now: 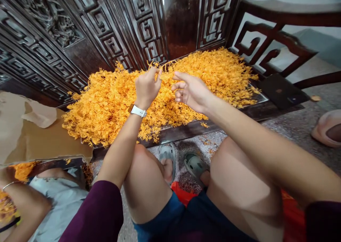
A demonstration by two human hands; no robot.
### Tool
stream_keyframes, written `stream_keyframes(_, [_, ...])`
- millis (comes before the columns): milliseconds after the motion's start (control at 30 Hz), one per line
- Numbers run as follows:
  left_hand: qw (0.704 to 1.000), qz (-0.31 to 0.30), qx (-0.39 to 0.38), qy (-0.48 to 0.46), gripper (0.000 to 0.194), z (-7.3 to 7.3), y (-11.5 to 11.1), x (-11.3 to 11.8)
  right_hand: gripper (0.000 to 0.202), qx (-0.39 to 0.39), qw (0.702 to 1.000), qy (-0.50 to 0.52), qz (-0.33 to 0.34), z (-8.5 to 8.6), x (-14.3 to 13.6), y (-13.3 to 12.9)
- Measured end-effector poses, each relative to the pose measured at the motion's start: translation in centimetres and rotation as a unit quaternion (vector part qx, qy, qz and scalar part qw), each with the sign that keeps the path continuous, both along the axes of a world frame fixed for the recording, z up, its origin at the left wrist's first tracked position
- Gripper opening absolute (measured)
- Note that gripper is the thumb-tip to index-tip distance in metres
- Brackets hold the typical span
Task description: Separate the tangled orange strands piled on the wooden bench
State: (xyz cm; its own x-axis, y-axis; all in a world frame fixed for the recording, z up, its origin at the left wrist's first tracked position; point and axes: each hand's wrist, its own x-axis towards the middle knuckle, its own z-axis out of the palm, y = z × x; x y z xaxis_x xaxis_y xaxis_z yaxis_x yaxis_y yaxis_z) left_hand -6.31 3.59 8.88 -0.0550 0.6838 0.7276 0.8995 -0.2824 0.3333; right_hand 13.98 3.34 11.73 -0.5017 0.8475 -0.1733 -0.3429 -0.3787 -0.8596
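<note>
My left hand [147, 87], with a white-strapped watch [137, 110] on the wrist, is closed in a pinch. A thin orange plastic sprig [167, 63] sticks out past its fingertips. Just to the right, my right hand [192, 92] hangs with loosely bent fingers apart, and I see nothing in it. Both hands are above a large heap of orange plastic sprigs [106, 103], which covers most of a dark wooden bench [173, 131].
Torn brown cardboard [57, 139] lies at the left, beside a person in a light garment [62, 196]. A dark flat case [283, 89] rests at the bench's right end, near the carved armrest [277, 32]. A carved wooden backrest [183, 22] rises behind the heap.
</note>
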Motion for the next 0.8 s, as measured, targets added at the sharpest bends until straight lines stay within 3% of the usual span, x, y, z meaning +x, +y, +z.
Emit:
stream_keyframes(133, [0.996,-0.077,0.002,0.047,0.017,0.3,-0.2,1.0,0.035,0.138,0.99,-0.015,0.039,0.5,-0.4,-1.5])
stream_keyframes(167, [0.995,-0.091,0.002,0.046,0.02,0.3,0.0,0.8,0.038,0.178,0.98,-0.001,0.085,1.1,-0.2,-2.5])
stream_keyframes(200, [0.995,-0.097,0.004,0.035,0.023,0.2,0.3,0.4,0.039,0.223,0.96,0.013,0.171,1.7,-0.1,-3.8])
stream_keyframes(233, [0.995,-0.094,0.007,0.015,0.027,0.0,0.6,-0.2,0.039,0.266,0.922,0.028,0.28,2.4,0.1,-5.4])
stream_keyframes(267, [0.996,-0.083,0.01,-0.013,0.032,-0.2,1.0,-1.0,0.037,0.309,0.85,0.032,0.426,2.9,0.2,-7.2])
stream_keyframes(300, [0.996,-0.067,0.015,-0.048,0.037,-0.4,1.4,-1.8,0.031,0.338,0.749,0.027,0.569,3.2,0.2,-8.9])
stream_keyframes(333, [0.995,-0.052,0.021,-0.088,0.041,-0.5,1.7,-2.5,0.026,0.344,0.707,0.031,0.617,3.3,0.2,-10.5])
stream_keyframes(400, [0.984,-0.037,0.025,-0.171,0.049,-0.5,2.2,-3.7,0.024,0.353,0.656,0.027,0.667,3.1,-0.1,-12.0])
stream_keyframes(433, [0.978,-0.037,0.017,-0.206,0.052,-0.2,2.3,-4.0,0.022,0.343,0.661,0.026,0.667,2.9,-0.2,-11.9])
stream_keyframes(467, [0.972,-0.042,0.0,-0.231,0.054,0.2,2.3,-4.0,0.017,0.312,0.702,0.041,0.639,2.7,-0.2,-11.2])
stream_keyframes(500, [0.968,-0.049,-0.022,-0.245,0.056,0.7,2.2,-4.0,0.011,0.261,0.769,0.074,0.579,2.6,-0.2,-10.1])
stream_keyframes(567, [0.962,-0.052,-0.057,-0.26,0.063,1.8,1.8,-3.6,0.012,0.112,0.904,0.18,0.371,2.7,0.1,-7.2])
stream_keyframes(600, [0.958,-0.047,-0.059,-0.277,0.068,2.3,1.6,-3.4,0.015,0.048,0.94,0.214,0.261,2.9,0.2,-5.8])
stream_keyframes(667, [0.942,-0.029,-0.042,-0.333,0.076,2.8,1.1,-3.0,0.016,-0.032,0.971,0.203,0.118,3.0,0.3,-4.1])
stream_keyframes(733, [0.923,-0.017,-0.031,-0.384,0.081,3.0,0.8,-2.7,0.022,-0.052,0.988,0.119,0.088,2.8,0.2,-3.9])
stream_keyframes(800, [0.913,-0.014,-0.035,-0.406,0.083,2.9,0.7,-2.2,0.029,-0.039,0.993,0.043,0.103,2.2,-0.2,-4.5])
